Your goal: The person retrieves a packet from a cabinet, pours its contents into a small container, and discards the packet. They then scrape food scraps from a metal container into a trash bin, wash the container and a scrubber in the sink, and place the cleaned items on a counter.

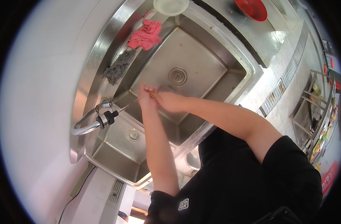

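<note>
Over the large stainless steel sink basin (198, 53), my two hands are close together. My right hand (172, 101) is curled around a small yellowish-brown object (153, 95), too blurred and covered to name. Beside it is my left hand (148, 98), its fingers bent and partly blurred; whether it also grips the object is hidden. A thin stream of water (130, 104) runs from the black-tipped chrome faucet (106, 119) onto my left hand. Below and beyond my hands lies the basin's round drain (178, 76).
A smaller basin (114, 153) adjoins on the left. On the back ledge lie a grey metal scouring pad (118, 67) and a crumpled pink cloth (146, 35). A pale bowl (171, 6) stands at the far rim. Farther right are a red bowl (253, 9) and a metal rack (313, 98).
</note>
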### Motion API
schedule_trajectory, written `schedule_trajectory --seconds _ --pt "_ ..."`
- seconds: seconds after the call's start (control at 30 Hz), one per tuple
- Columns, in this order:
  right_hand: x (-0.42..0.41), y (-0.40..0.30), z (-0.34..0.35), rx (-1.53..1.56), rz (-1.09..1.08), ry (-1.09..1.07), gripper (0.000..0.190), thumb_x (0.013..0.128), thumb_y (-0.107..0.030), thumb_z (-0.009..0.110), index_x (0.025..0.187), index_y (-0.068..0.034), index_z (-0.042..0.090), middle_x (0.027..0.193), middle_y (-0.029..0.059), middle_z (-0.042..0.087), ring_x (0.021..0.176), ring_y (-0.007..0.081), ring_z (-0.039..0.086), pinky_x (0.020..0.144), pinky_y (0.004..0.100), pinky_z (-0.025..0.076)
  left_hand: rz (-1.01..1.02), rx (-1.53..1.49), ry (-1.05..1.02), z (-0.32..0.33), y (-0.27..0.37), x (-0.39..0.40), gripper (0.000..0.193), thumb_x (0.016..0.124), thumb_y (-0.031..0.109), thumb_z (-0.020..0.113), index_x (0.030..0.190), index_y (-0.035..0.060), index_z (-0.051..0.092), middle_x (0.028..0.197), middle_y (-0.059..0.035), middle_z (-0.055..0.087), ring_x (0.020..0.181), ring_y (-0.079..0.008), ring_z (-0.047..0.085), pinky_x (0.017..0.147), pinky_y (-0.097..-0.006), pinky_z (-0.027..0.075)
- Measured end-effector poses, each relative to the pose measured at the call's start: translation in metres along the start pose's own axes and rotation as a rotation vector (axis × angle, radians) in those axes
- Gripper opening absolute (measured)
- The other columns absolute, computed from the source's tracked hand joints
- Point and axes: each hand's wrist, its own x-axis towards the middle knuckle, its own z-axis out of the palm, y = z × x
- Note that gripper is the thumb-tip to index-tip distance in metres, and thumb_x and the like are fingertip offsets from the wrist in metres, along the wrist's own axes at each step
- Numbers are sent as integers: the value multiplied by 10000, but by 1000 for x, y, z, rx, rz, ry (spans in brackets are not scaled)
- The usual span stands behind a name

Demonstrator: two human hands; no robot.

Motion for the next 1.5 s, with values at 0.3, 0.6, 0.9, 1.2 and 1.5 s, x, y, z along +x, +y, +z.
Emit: schedule_trajectory --seconds 0.3,0.6,0.9,1.2,1.5 --pt "10 -5 4 490 233 -205 422 978 -319 496 816 26 677 664 143 655 547 256 655 521 374 543 186 71 92 9 23 -25 245 1060 387 557 981 156 580 729 72 492 646 -98 497 654 -249 480" --pt "-3 -3 -4 -242 34 -60 345 968 -242 508 1021 18 728 959 225 743 894 359 735 759 467 571 16 -69 -56 7 10 -10 273 1045 386 585 897 157 562 652 84 462 550 -56 437 612 -241 480" --pt "-62 -23 -56 -304 78 5 273 961 -200 507 1092 -28 674 966 223 732 900 396 717 780 496 569 113 -182 -34 23 31 5 248 1069 299 539 882 136 535 720 63 528 503 -57 409 446 -192 412" --pt "-222 103 -236 -70 528 1017 311 967 -216 492 1165 13 567 942 278 691 919 450 673 807 546 523 -57 0 4 -17 -21 56 119 877 -29 476 856 57 555 778 -80 592 706 -223 616 687 -324 557" --pt "-188 147 -352 -454 344 1255 662 908 -177 526 1502 62 357 1369 282 541 1253 473 515 1082 471 426 168 1054 603 -85 -99 31 557 888 191 691 1321 -86 478 1246 -232 613 1098 -331 630 889 -447 525"
